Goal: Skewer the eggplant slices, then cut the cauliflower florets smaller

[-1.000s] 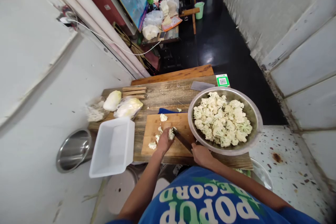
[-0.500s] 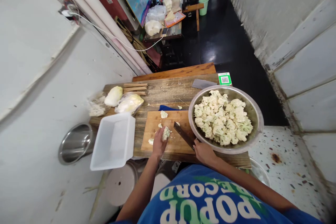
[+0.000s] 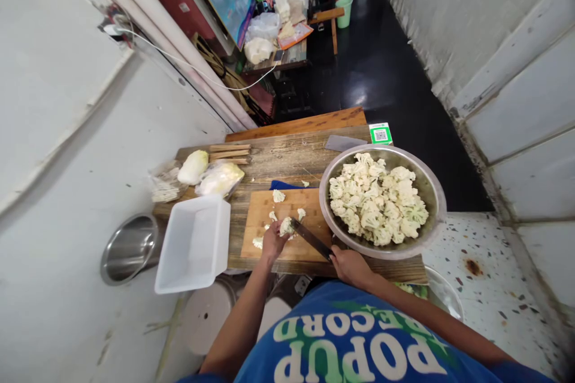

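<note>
Over the wooden cutting board (image 3: pixel 256 221), my left hand (image 3: pixel 272 243) is closed around a cauliflower floret (image 3: pixel 286 226). My right hand (image 3: pixel 351 266) grips the handle of a knife (image 3: pixel 312 239), whose dark blade slants up and left until its tip meets the floret. Small cut florets lie about the board, one (image 3: pixel 278 196) near its far edge and another (image 3: pixel 301 213) just beyond the blade. To the right, a wide steel bowl (image 3: pixel 438 215) holds a heap of cauliflower florets (image 3: pixel 377 203).
An upright white plastic tub (image 3: pixel 193 275) stands left of the board, near a steel pot (image 3: pixel 112 257). Cabbages (image 3: pixel 194 167), one bagged, and wooden sticks (image 3: pixel 230 148) lie at the back left. A cleaver (image 3: pixel 344 143) and a QR-code card (image 3: pixel 380 133) lie behind the bowl.
The knife blade has moved left, from beside the floret to touching it. My left hand has shifted slightly with the floret. A small piece near the blade shows more fully now.
</note>
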The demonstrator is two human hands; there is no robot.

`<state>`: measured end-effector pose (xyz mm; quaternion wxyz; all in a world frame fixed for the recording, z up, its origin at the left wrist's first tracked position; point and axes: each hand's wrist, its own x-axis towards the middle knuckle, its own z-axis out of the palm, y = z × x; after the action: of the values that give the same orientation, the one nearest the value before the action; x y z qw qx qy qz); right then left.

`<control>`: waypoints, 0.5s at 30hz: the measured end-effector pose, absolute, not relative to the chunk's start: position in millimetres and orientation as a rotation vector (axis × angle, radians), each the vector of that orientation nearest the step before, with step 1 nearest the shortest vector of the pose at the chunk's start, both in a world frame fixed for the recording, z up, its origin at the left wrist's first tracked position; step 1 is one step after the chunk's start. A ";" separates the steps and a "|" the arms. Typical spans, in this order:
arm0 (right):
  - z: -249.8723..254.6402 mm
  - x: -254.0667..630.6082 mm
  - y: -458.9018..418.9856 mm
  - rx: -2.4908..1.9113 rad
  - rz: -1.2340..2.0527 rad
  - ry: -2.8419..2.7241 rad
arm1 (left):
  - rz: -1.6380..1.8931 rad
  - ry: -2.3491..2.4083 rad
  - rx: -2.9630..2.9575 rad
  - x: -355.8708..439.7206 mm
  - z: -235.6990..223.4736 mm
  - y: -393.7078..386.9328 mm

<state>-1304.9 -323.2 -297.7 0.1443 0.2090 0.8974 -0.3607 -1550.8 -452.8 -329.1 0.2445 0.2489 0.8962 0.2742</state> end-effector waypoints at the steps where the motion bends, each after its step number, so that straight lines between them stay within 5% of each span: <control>1: -297.0 -1305.1 -323.0 0.602 -1.034 2.587 | 0.760 2.427 0.677 -1551.8 -329.7 -452.8; 15: -280.8 -1327.0 -329.2 0.540 -0.947 2.543 | 0.645 2.494 0.702 -1547.1 -319.7 -447.1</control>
<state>-1327.0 -329.2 -280.8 0.1860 0.1919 0.9030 -0.3363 -1547.1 -447.1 -319.7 0.2336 0.2558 0.9082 0.2348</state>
